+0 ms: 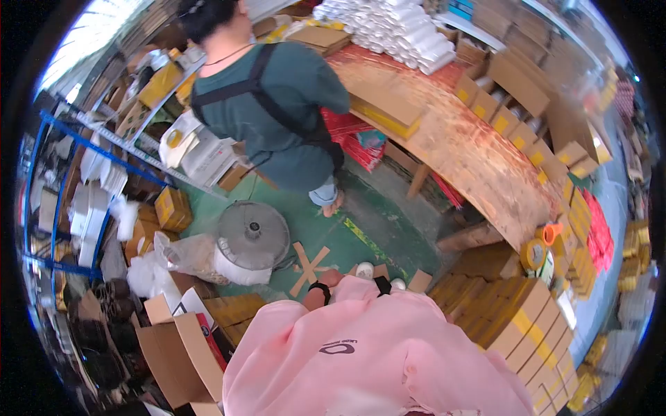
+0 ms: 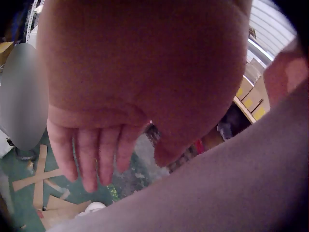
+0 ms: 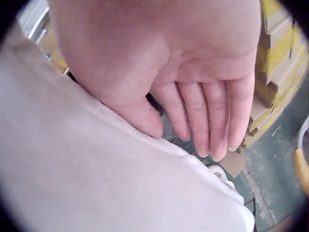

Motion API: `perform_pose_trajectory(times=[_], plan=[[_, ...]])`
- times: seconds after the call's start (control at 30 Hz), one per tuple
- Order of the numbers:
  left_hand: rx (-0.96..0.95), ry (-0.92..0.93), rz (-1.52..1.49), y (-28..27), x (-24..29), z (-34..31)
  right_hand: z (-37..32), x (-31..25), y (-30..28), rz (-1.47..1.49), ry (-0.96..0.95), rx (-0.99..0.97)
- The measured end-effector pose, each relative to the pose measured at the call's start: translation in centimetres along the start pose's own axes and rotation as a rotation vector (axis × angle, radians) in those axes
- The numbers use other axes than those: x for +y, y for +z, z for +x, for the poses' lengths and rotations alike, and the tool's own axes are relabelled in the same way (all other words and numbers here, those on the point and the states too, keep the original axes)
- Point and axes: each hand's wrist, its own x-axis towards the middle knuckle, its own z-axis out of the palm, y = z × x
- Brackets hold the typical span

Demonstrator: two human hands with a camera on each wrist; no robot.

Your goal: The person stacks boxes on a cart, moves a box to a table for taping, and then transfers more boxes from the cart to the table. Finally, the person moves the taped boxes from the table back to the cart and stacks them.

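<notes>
My left hand [image 2: 140, 82] shows its palm in the left wrist view, with straight fingers [image 2: 89, 154] pointing down and nothing in them. In the head view it sits at the front of my pink top [image 1: 388, 340], beside a dark wristband [image 1: 320, 287]. The right hand [image 3: 193, 67] also hangs with relaxed, nearly straight fingers [image 3: 212, 111] and holds nothing. Its thumb lies against pale clothing [image 3: 120, 159]. In the head view my top hides most of this hand. Stacked, yellow-taped cartons [image 3: 277, 58] are beyond its fingers.
A person in a dark green shirt [image 1: 291, 104] stands ahead, at a long wooden workbench [image 1: 451, 145] bearing cartons and white rolls [image 1: 395, 28]. A round grey fan [image 1: 253, 232] and cardboard strips [image 1: 309, 267] are on the green floor. Open boxes [image 1: 173, 360] stand left, stacked cartons [image 1: 513, 326] right.
</notes>
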Motion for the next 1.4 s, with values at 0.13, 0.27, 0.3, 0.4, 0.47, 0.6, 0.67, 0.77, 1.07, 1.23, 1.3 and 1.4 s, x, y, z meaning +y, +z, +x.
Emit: perform_pose_trajectory(times=[0.13,0.27,0.3,0.4,0.47,0.6,0.67,0.77,1.07,1.23,1.3,1.4], plan=[[0.044,0.073,0.090,1.6,-1.9,2.1,2.5,1.1,0.3,-0.046,-0.012,-0.043],[0.054,0.111,0.086,0.8,-0.9,0.2,3.9,1.9,0.3,-0.081,-0.004,-0.066],[0.044,0.154,0.129,1.4,-1.8,1.2,4.2,2.0,0.4,-0.085,-0.005,-0.074],[0.060,0.149,0.132,1.8,-2.3,1.5,5.0,2.5,0.1,-0.114,-0.005,-0.100],[0.071,0.079,0.061,1.5,-1.6,0.1,6.2,3.4,0.4,-0.131,-0.007,-0.119],[0.093,-0.047,-0.056,0.6,-0.5,-2.5,8.7,6.0,1.7,-0.157,0.003,-0.169],[0.095,-0.069,-0.073,1.5,-1.7,-1.7,7.4,4.1,0.8,-0.114,-0.015,-0.138],[0.060,-0.079,-0.091,2.2,-2.4,-1.4,6.1,1.6,-0.2,-0.078,-0.069,-0.058],[0.150,0.260,0.155,6.2,-8.3,4.3,5.5,-2.8,-1.6,-0.375,-0.154,-0.200],[0.082,0.120,0.060,1.2,-1.7,-1.8,4.8,-1.8,-1.2,-0.547,-0.179,-0.144],[0.076,0.194,0.079,0.8,-1.6,-1.3,0.8,-6.7,-3.8,-0.659,-0.306,-0.153],[0.010,0.312,0.089,0.3,-1.7,-0.1,8.3,3.8,3.6,-0.866,-0.625,-0.021]])
